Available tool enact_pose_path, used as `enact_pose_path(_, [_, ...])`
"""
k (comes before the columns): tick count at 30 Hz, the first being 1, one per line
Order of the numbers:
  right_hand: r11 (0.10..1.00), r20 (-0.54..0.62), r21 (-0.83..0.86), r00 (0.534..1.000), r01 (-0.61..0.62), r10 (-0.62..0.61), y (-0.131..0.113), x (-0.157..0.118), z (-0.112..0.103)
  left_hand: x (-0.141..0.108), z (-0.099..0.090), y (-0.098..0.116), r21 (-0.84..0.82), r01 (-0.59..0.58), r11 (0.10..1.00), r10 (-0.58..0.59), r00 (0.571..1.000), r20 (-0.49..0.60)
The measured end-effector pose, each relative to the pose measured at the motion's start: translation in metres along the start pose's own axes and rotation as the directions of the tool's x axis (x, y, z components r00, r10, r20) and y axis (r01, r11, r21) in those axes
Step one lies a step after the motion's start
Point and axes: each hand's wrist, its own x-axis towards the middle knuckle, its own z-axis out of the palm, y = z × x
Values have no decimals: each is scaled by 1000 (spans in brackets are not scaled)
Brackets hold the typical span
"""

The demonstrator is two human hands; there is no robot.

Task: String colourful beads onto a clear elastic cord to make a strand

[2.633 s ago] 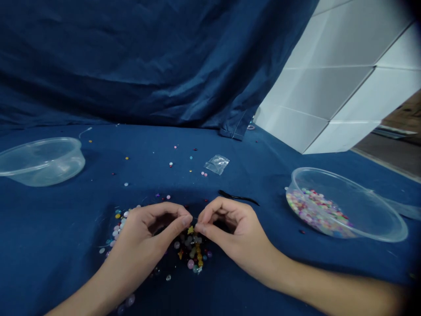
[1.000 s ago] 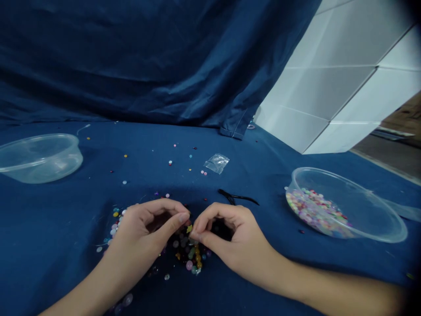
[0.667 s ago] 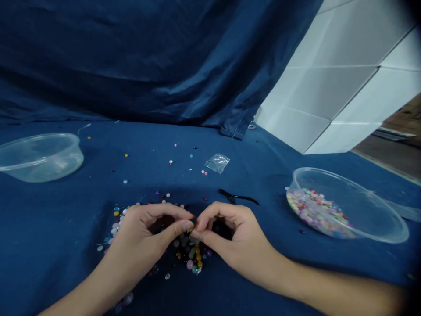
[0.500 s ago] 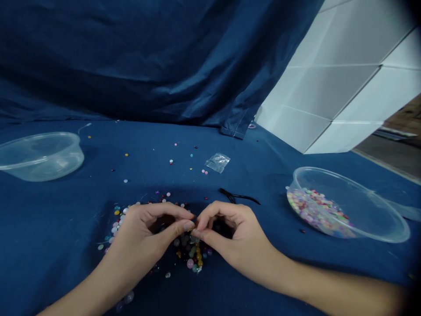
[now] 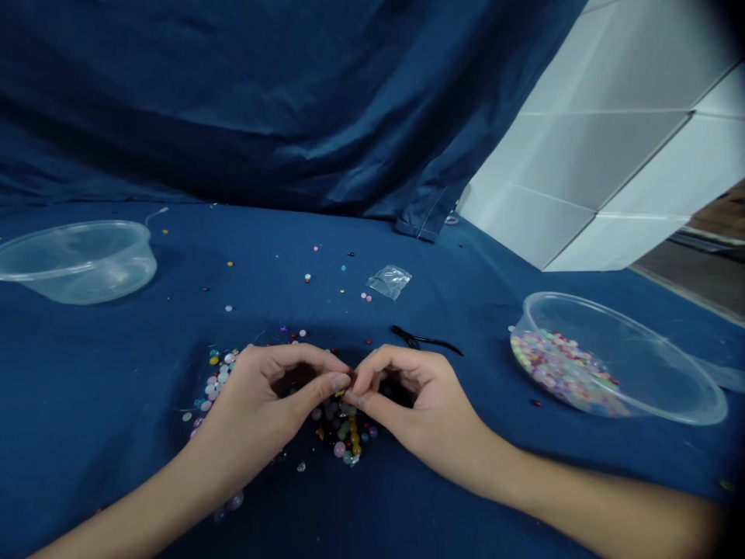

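Apparently both hands work at one tiny spot: the left hand [image 5: 259,400] and the right hand [image 5: 413,407] curve inward, thumbs and forefingers closed into pinches that meet just above a loose line of glossy round beads [image 5: 346,435] in pink, green and amber. Whatever the fingertips [image 5: 341,380] grip is too fine to make out, though bringing them together this way suggests something delicate held from both sides. The other fingers arch clear, perhaps to keep the view open and avoid disturbing the beads beneath.

Pale and pearly round beads [image 5: 215,384] lie heaped beside the left hand on the dark blue cloth tabletop [image 5: 105,388], with more scattered farther off. To the right, a shallow clear plastic bowl [image 5: 625,361] holds a mass of pastel beads [image 5: 562,371], within easy reach. A second clear bowl [image 5: 78,264] sits well to the left. A small clear plastic bag [image 5: 389,282] and a thin black twisted strip [image 5: 424,340] lie ahead of the hands.
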Motion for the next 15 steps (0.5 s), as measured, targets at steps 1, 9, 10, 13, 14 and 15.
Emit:
enact_pose_path(1, [1000,0,-3,1000,0,0,0,0,0,0,0,0,-1,4,1000,-4,1000,1])
enact_pose_path(9, [1000,2,-3,1000,5,-5,0,-2,1,-1,1,1,-27,16,1000,-16,1000,6])
enact_pose_path(10, [1000,1,-4,1000,5,-5,0,-2,1,-2,1,1,-28,17,999,-17,1000,5])
enact_pose_path(13, [1000,-3,-1,1000,-1,1,0,-1,1,-1,1,0,-27,19,999,-19,1000,4])
enact_pose_path(14, [1000,-3,1,1000,-1,1,0,-1,0,-1,1,0,-28,21,999,-21,1000,4])
enact_pose_path(15, [1000,-2,2,1000,-2,2,0,-1,0,0,1,0,-30,23,999,-22,1000,5])
